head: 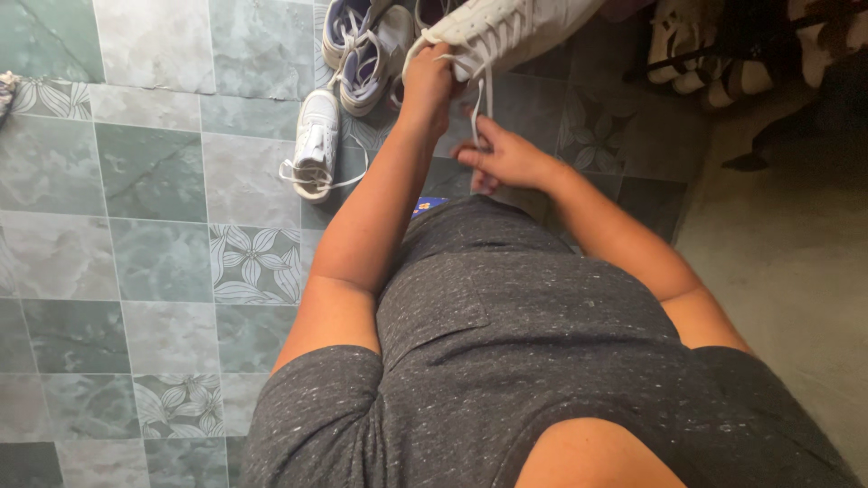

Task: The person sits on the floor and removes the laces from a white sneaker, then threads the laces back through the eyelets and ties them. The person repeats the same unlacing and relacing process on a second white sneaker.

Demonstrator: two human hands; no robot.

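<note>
Item one, far left: green and grey tiled floor (154,181), some tiles with leaf patterns. Next, a lone white sneaker (316,145) lay on the tiles, laces trailing. Beyond it, a pair of white and lilac shoes (366,50) stood close together. My left hand (427,83) was closed around the held white sneaker (506,32), raised above the floor at top centre. My right hand (504,158) pinched its hanging white lace (476,104). My grey shirt (506,343) blocked the lower view. Far right: sandals (714,59) in shadow.
</note>
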